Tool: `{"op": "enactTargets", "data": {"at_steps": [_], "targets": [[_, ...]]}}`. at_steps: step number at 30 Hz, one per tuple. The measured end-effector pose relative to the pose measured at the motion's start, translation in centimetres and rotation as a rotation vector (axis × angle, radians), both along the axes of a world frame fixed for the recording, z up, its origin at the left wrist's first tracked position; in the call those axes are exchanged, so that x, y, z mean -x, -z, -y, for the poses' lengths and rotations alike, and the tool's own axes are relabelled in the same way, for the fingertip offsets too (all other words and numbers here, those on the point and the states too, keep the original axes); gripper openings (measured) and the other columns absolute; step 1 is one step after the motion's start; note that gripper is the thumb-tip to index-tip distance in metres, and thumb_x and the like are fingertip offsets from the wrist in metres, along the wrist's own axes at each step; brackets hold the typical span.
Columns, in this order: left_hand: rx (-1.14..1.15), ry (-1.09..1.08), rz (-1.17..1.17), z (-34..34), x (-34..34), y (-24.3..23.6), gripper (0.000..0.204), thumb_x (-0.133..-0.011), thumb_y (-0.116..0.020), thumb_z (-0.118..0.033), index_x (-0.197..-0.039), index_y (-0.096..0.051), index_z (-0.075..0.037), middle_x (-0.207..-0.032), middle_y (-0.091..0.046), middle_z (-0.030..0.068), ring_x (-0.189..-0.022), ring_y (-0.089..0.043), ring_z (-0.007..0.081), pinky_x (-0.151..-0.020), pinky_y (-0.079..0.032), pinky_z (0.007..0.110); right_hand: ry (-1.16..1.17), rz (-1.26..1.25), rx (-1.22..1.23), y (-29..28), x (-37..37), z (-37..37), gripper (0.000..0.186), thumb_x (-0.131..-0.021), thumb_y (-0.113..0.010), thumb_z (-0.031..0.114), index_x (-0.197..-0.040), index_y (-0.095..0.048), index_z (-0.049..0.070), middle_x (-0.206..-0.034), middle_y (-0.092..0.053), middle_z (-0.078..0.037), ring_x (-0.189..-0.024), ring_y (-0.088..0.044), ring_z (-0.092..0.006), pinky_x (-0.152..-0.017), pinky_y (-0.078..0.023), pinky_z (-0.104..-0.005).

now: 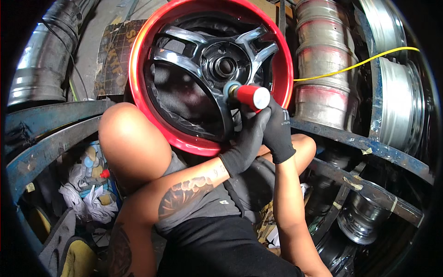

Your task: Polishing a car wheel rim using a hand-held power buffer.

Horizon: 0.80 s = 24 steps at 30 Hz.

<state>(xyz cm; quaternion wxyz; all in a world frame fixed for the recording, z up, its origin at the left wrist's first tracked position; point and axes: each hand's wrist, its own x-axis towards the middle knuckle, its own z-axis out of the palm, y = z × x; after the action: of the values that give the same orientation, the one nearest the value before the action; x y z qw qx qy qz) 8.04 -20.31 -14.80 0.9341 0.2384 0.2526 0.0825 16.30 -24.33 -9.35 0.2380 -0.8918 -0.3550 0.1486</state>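
A car wheel rim [206,147] with a glossy red barrel and dark, partly bright metal spokes lies between my bent legs. My left hand [249,138] and my right hand [278,131], both in black gloves, are closed together around a small handheld rotary sander. This red-bodied sander [247,94] has a pale round end and a small disc [226,88], which meets or nearly meets a spoke just below the rim's hub [225,67]. Much of the grip is hidden by the gloves, and the fingers of my left hand are mostly out of sight.
Metal rims [322,64] are stacked at the right, crossed by a yellow hose [360,66]. More silver rims [397,106] stand beyond a blue metal frame [360,144]. At the left are another frame rail [60,113], a stained board [115,60] and crumpled white rags [94,203].
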Motion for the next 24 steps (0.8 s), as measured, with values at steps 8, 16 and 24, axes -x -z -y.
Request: {"op": "enactTargets", "data": {"at_steps": [8,16,24], "targets": [[0.108,-0.008,0.134,-0.3,-1.4,0.1,0.032,-0.11,-0.056,-0.032,-0.128,-0.059,-0.005,-0.113,-0.064,0.0047,-0.105,-0.061,0.0129,-0.092,-0.051,0.032,0.152,0.239,0.143,-0.2,0.2,0.2,0.04,-0.095,-0.069,0.022,-0.132,-0.068,0.006,-0.103,-0.075,-0.027,-0.1,-0.073,-0.0451,-0.083,-0.057,-0.052],[-0.202,-0.179,0.068,-0.1,-2.5,0.5,0.034,-0.109,-0.06,-0.033,-0.123,-0.057,-0.003,-0.112,-0.06,0.0099,-0.097,-0.059,0.0177,-0.083,-0.051,0.036,0.04,0.062,0.095,-1.3,-0.7,-1.1,0.042,-0.092,-0.08,0.03,-0.125,-0.07,0.007,-0.102,-0.077,-0.023,-0.098,-0.074,-0.0439,-0.085,-0.057,-0.0482],[-0.061,-0.152,-0.165,-1.0,0.6,-2.0,0.064,-0.113,-0.052,-0.048,-0.152,-0.038,0.001,-0.136,-0.053,0.019,-0.123,-0.059,0.0245,-0.102,-0.051,0.037,-0.18,-0.085,0.088,-1.3,-0.9,-3.5,0.043,-0.091,-0.081,0.031,-0.123,-0.07,0.004,-0.107,-0.076,-0.024,-0.104,-0.073,-0.0429,-0.089,-0.056,-0.0471]]}}
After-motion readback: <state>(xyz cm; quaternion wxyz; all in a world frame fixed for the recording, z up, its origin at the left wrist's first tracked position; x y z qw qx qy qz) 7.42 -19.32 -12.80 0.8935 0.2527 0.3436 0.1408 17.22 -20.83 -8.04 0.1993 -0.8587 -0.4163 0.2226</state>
